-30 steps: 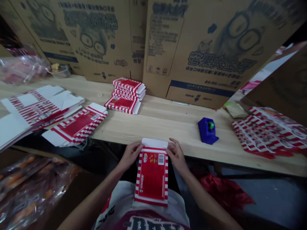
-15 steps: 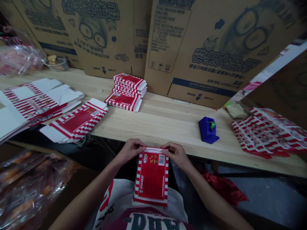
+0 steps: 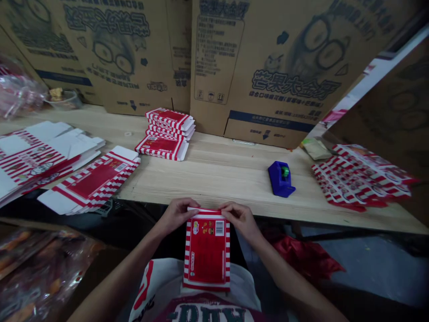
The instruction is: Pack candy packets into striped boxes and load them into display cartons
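Note:
Between my two hands is a red and white striped cardboard box point(image 3: 207, 250), its printed panel and barcode facing up and its lower end against my shirt. My left hand point(image 3: 177, 217) pinches the far end at its left corner, thumb and fingers closed on the flap. At the right corner of that same end, my right hand point(image 3: 240, 218) grips in a like way. A white strip of the end flap shows between the fingertips. The underside of the box is hidden.
A stack of striped boxes point(image 3: 165, 133) stands at the back, flat cartons point(image 3: 95, 179) at left. Right of centre is a blue tape dispenser point(image 3: 280, 180), with striped packets point(image 3: 362, 176) farther right. Large brown cartons point(image 3: 261, 67) wall off the table's back. Clear plastic bags point(image 3: 43, 277) lie lower left.
The view has shifted a little to the right, so table items sit farther left. Both hands still hold the box's far end; the flap there looks more folded down.

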Demonstrator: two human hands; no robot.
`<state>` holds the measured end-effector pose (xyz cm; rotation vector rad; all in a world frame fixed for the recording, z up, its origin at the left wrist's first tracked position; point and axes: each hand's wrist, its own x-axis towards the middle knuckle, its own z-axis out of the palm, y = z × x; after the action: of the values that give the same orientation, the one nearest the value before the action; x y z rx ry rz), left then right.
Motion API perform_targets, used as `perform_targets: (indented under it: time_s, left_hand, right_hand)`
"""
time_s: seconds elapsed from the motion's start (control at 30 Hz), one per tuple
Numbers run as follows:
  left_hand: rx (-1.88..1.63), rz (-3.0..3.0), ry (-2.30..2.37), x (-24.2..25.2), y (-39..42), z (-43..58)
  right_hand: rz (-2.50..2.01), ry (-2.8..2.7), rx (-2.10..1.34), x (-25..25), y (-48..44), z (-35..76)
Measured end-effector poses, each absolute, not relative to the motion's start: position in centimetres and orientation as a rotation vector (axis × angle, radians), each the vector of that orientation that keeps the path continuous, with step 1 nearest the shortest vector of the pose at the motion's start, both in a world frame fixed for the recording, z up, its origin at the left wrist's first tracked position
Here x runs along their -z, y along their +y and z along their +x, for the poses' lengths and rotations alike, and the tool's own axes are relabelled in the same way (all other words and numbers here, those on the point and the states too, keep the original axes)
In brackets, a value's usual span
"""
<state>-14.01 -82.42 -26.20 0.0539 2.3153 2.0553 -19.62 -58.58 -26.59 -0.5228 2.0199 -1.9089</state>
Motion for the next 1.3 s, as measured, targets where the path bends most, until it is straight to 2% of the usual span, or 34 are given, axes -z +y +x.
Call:
perform_targets:
  time_s: [0.2, 0.3, 0.47, 0.57, 0.67, 0.87, 1.07, 1.3]
  left_hand:
    - [-1.794, 0.036, 2.839, 29.0, -81.8, -12.9]
    - [-1.771, 0.083, 2.911, 29.8, -81.7, -13.4]
    - [-2.046, -0.100, 2.524, 28.8, -80.7, -13.5]
    - [-2.243, -0.302, 2.282, 28.6, -80.0, -13.2]
    - [-2.278, -0.389, 2.177, 29.0, -79.3, -13.2]
    - [-2.307, -0.446, 2.099, 29.2, -78.1, -13.7]
    - [-2.383, -0.561, 1.908, 28.9, -78.1, -13.8]
    - [-2.372, -0.605, 1.860, 28.2, -78.0, -14.3]
  right_hand:
    - [-0.545, 2.047, 1.932, 28.1, -57.7, -18.1]
    - [-0.542, 2.082, 1.893, 28.5, -57.5, -18.0]
    - [-0.413, 2.387, 1.979, 27.6, -54.6, -20.4]
    - [-0.033, 2.727, 2.109, 26.2, -49.2, -25.1]
    - [0.413, 2.885, 2.071, 25.5, -43.6, -30.2]
    - [0.568, 2.755, 2.007, 26.7, -41.0, -33.9]
    - [0.804, 2.583, 2.226, 28.0, -42.4, -34.5]
    - [0.810, 2.407, 2.427, 27.9, -42.2, -34.2]
